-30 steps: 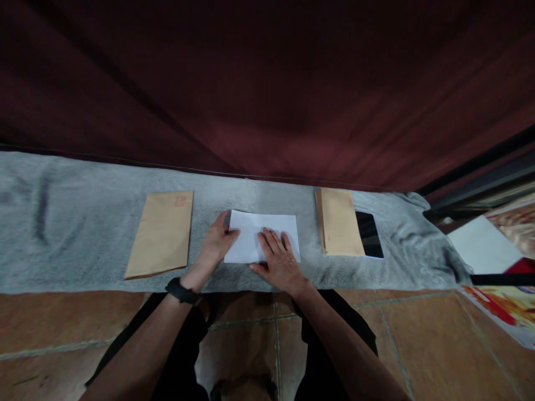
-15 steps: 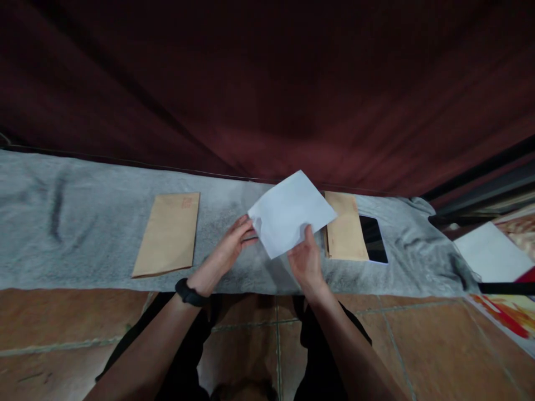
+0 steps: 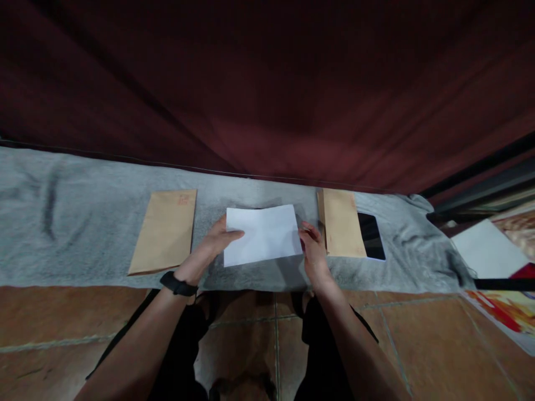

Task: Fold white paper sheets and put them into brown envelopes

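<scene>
White paper [image 3: 264,235] is held roughly level above the grey cloth, between my two hands. My left hand [image 3: 217,236] grips its left edge, thumb on top and fingers underneath. At the right edge, my right hand [image 3: 312,245] has its fingers curled against the paper; the fingertips are partly hidden. A brown envelope [image 3: 167,231] with small red print lies flat to the left. Several brown envelopes [image 3: 343,223] lie stacked on the right, beside my right hand, partly over a dark-screened tablet [image 3: 371,236].
The grey cloth [image 3: 92,223] covers a long narrow surface. Behind it hangs a dark red curtain [image 3: 267,100]. At the far right are a white sheet [image 3: 489,250] and colourful printed boards [image 3: 507,314]. Below are brown floor tiles [image 3: 438,340].
The white paper has turned from a slant to nearly straight and moved left and slightly down. My left hand has shifted left with its thumb now over the paper; my right hand has moved to the right edge.
</scene>
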The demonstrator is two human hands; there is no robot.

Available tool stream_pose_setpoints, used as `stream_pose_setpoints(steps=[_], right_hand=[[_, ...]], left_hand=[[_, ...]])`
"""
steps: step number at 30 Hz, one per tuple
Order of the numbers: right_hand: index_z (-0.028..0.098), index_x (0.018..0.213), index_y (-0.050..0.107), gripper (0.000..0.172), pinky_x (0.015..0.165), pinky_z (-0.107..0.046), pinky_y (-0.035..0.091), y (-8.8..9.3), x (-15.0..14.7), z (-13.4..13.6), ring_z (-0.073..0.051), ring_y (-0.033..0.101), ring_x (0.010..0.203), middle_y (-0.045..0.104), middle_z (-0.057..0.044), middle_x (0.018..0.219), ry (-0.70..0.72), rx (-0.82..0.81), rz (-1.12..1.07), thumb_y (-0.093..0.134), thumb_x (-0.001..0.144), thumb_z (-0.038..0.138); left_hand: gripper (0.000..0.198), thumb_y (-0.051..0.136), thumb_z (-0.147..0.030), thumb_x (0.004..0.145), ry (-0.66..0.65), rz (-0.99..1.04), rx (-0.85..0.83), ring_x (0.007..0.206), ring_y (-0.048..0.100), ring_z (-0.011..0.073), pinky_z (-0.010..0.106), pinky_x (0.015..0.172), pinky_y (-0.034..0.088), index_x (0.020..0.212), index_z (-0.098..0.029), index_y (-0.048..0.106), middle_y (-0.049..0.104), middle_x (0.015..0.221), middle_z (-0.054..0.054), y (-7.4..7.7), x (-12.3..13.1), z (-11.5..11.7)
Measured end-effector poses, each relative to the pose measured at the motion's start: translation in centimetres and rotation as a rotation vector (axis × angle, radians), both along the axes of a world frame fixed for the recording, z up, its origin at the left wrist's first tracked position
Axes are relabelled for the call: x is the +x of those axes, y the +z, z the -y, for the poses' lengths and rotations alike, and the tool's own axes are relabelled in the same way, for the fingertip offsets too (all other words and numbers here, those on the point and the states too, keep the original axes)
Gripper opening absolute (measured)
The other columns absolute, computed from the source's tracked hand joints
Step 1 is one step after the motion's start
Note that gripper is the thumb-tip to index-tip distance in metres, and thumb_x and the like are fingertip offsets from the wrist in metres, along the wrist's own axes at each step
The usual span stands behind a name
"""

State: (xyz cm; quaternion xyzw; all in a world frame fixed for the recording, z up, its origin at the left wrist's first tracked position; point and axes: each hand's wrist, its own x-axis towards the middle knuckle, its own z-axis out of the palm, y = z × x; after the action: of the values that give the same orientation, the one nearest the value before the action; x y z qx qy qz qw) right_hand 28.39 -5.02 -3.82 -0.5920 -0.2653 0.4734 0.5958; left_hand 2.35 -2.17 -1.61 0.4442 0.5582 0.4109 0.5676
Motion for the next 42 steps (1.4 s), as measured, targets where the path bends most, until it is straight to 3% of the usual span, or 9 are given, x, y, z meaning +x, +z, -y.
stream_pose_setpoints(steps=[6, 11, 16, 21, 29, 33, 37, 39, 42], right_hand=[[0.018, 0.106, 0.068, 0.036, 0.067, -0.032, 0.053, -1.2, 1.3, -0.7, -0.018, 0.062, 0.069, 0.069, 0.000, 0.077, 0.093, 0.048, 0.366, 0.065, 0.077, 0.039], [0.018, 0.119, 0.067, 0.035, 0.090, -0.039, 0.056, -0.3, 1.1, -0.2, -0.023, 0.067, 0.098, 0.071, -0.012, 0.113, 0.093, 0.153, 0.785, 0.050, 0.092, 0.032], [0.018, 0.139, 0.060, 0.043, 0.114, -0.039, 0.047, 0.3, -0.9, 0.8, -0.022, 0.059, 0.131, 0.065, -0.013, 0.140, 0.379, 0.268, 1.088, 0.041, 0.101, 0.025], [0.011, 0.157, 0.042, 0.054, 0.127, -0.045, 0.031, -0.8, -3.3, 1.5, -0.025, 0.037, 0.153, 0.042, -0.014, 0.165, 0.585, 0.247, 1.369, 0.041, 0.106, 0.029], [0.016, 0.161, 0.039, 0.055, 0.130, -0.050, 0.020, -1.5, -3.8, 1.2, -0.027, 0.032, 0.157, 0.032, -0.008, 0.169, 0.645, 0.179, 1.499, 0.038, 0.110, 0.037], [0.017, 0.161, 0.039, 0.055, 0.130, -0.050, 0.019, -1.4, -4.0, 1.1, -0.027, 0.032, 0.157, 0.033, -0.008, 0.169, 0.655, 0.172, 1.522, 0.035, 0.110, 0.038], [0.016, 0.162, 0.037, 0.055, 0.129, -0.050, 0.020, -1.4, -4.0, 1.2, -0.027, 0.030, 0.157, 0.032, -0.008, 0.170, 0.668, 0.176, 1.548, 0.033, 0.109, 0.031], [0.014, 0.162, 0.035, 0.057, 0.130, -0.051, 0.019, -1.5, -3.9, 1.4, -0.027, 0.028, 0.158, 0.030, -0.010, 0.170, 0.684, 0.185, 1.570, 0.034, 0.106, 0.024], [0.012, 0.164, 0.030, 0.061, 0.130, -0.052, 0.018, -1.6, -3.7, 1.4, -0.029, 0.026, 0.159, 0.026, -0.011, 0.171, 0.701, 0.194, 1.597, 0.036, 0.103, 0.020]], left_hand=[[0.055, 0.075, -0.028, 0.066, -0.034, -0.289, 0.080, 0.100, 0.072, 0.0310, 0.044, 0.088, 0.058, 0.120, -0.017, 0.066, 0.077, 0.103, 0.008, -1.5, 0.2, -0.9], [0.055, 0.071, -0.023, 0.069, -0.081, -0.495, 0.143, 0.095, 0.073, 0.0303, 0.045, 0.088, 0.058, 0.123, -0.020, 0.064, 0.077, 0.101, 0.007, -1.9, 0.5, -1.5], [0.053, 0.069, -0.025, 0.073, -0.168, -0.471, 0.139, 0.096, 0.073, 0.0275, 0.042, 0.088, 0.059, 0.125, -0.018, 0.063, 0.077, 0.104, 0.006, -1.5, 0.6, -1.3], [0.065, 0.065, -0.020, 0.080, -0.172, -0.751, 0.106, 0.106, 0.073, 0.0290, 0.041, 0.094, 0.057, 0.144, -0.016, 0.052, 0.076, 0.115, 0.009, -0.2, 1.8, -0.7], [0.084, 0.065, -0.026, 0.087, -0.117, -1.072, 0.111, 0.105, 0.074, 0.0323, 0.041, 0.090, 0.057, 0.161, -0.013, 0.028, 0.075, 0.114, 0.014, 0.5, 2.6, 0.8], [0.065, 0.053, -0.029, 0.096, 0.032, -1.267, 0.421, 0.133, 0.058, 0.0384, 0.053, 0.109, 0.047, 0.156, -0.011, 0.039, 0.058, 0.146, 0.023, 0.3, 3.8, 2.0], [0.055, 0.035, -0.036, 0.106, -0.215, -1.177, 0.663, 0.156, 0.033, 0.0307, 0.049, 0.125, 0.032, 0.155, -0.012, 0.043, 0.039, 0.166, 0.017, -1.3, 6.4, 2.9], [0.060, 0.033, -0.042, 0.107, -0.331, -1.145, 0.664, 0.157, 0.029, 0.0284, 0.048, 0.128, 0.028, 0.157, -0.010, 0.041, 0.040, 0.166, 0.015, -2.2, 7.7, 3.1], [0.067, 0.030, -0.048, 0.107, -0.356, -1.162, 0.617, 0.158, 0.028, 0.0274, 0.047, 0.130, 0.023, 0.159, -0.005, 0.037, 0.039, 0.166, 0.016, -2.9, 8.9, 3.1]])
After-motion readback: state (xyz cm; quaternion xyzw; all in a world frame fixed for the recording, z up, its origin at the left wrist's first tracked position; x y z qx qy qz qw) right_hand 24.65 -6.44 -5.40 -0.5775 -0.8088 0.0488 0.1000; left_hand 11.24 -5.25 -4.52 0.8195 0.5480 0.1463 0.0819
